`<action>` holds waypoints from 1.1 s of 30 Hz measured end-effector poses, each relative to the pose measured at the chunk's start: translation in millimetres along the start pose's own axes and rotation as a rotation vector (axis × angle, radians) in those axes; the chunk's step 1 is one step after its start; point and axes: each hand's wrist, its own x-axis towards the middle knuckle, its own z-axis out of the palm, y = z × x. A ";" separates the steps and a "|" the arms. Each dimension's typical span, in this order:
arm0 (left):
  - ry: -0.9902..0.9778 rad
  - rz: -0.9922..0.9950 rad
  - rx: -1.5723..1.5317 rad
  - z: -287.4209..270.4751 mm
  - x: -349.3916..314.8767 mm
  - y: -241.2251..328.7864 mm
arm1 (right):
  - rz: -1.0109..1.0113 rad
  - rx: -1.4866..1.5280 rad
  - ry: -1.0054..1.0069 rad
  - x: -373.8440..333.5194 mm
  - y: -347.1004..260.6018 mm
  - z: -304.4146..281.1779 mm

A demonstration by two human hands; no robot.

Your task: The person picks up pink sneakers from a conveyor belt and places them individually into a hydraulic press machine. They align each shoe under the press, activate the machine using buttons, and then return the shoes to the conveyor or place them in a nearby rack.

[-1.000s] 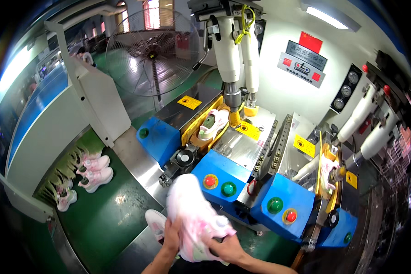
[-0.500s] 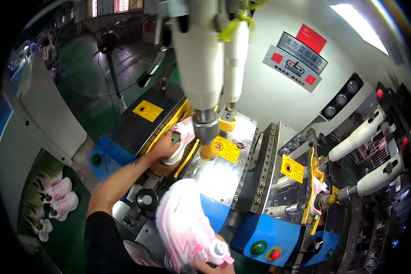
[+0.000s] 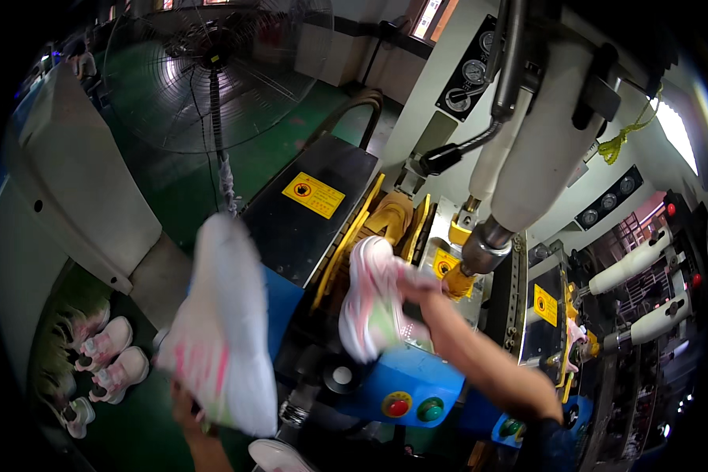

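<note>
My left hand (image 3: 190, 415) at the bottom edge grips a white and pink sneaker (image 3: 222, 338), blurred and held up over the machine's left side. My right hand (image 3: 418, 289) reaches in from the lower right and holds a second white, pink and green sneaker (image 3: 368, 305) by its upper. That sneaker hangs just in front of the yellow shoe cradle (image 3: 387, 220) of the press, which holds nothing. The grey press cylinder (image 3: 527, 157) stands above and to the right of it.
The blue machine front carries a red button (image 3: 397, 407) and a green button (image 3: 429, 409). A black cover with a yellow warning label (image 3: 313, 195) lies left of the cradle. Several pink sneakers (image 3: 106, 358) sit on the green floor, and a standing fan (image 3: 212, 71) is behind.
My left hand has pulled the sneaker out of the cradle and swung it down to the left. My right hand has brought the other sneaker up toward the cradle. The view has turned left.
</note>
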 end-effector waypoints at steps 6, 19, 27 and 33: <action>0.531 -0.020 0.302 -50.3 -77.9 12.1 | -0.334 -0.425 0.442 160.1 1.8 -8.5; 0.613 -0.091 0.526 -47.5 -110.1 24.2 | -0.467 -0.674 0.617 159.0 34.7 29.4; 0.490 -0.043 0.597 -27.5 -146.3 -2.4 | -0.402 -0.764 0.494 154.3 30.6 -23.7; 0.352 0.226 0.248 -4.9 -185.2 -24.8 | -1.277 -1.261 0.106 -40.7 93.5 -40.5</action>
